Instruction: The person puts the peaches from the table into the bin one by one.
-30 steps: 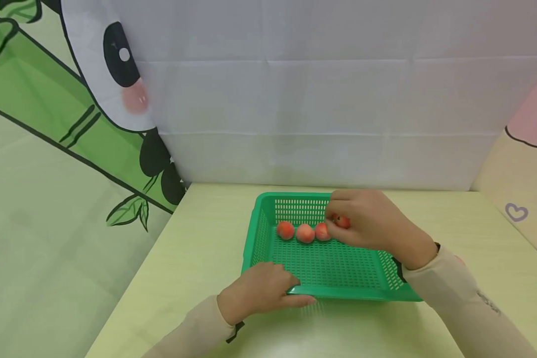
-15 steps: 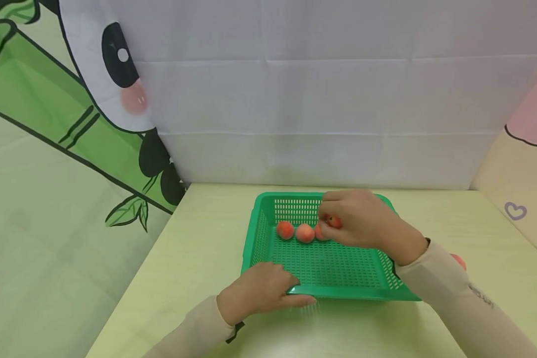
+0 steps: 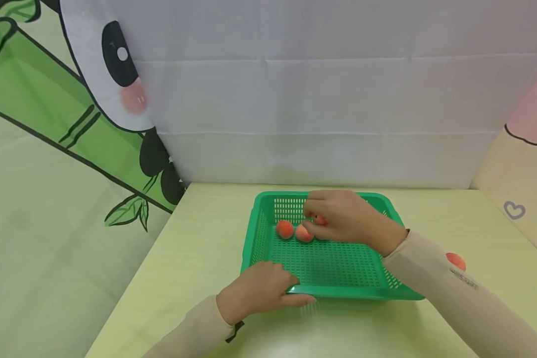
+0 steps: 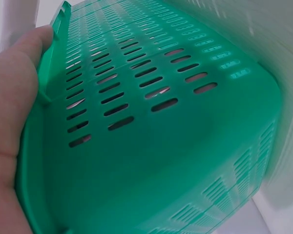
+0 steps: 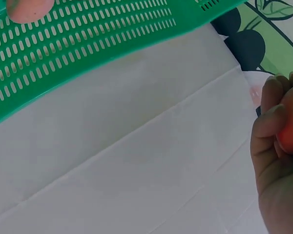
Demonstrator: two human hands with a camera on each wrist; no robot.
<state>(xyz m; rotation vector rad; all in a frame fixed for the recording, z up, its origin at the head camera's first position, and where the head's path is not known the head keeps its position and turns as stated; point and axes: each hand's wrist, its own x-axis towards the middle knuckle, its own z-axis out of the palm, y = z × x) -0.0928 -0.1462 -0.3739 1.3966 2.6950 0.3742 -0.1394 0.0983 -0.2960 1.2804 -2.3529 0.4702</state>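
Observation:
A green plastic basket (image 3: 358,292) with slotted walls stands on the table. My left hand (image 3: 260,291) grips its front rim, thumb outside and fingers over the edge; the left wrist view shows the basket's outer wall (image 4: 151,161) beside that hand. Above the basket's back part, my right hand (image 3: 346,219) holds a peach (image 3: 319,219) in its curled fingers, seen also as an orange-red peach (image 5: 292,119) in the right wrist view. Two peaches lie along the back inside, one at the left (image 3: 284,229) and another beside it (image 3: 304,233). A third is mostly hidden under the right hand.
Another peach (image 3: 455,261) lies on the pale table (image 3: 197,238) to the right of the basket, partly behind the right sleeve. A grey-white cloth (image 3: 295,124) hangs behind the table, and a printed cloth (image 3: 62,209) covers the left side.
My right hand has moved left over the basket with the peach in it, passing over the third peach. The peach on the table has come into view past the sleeve. My left hand stays put.

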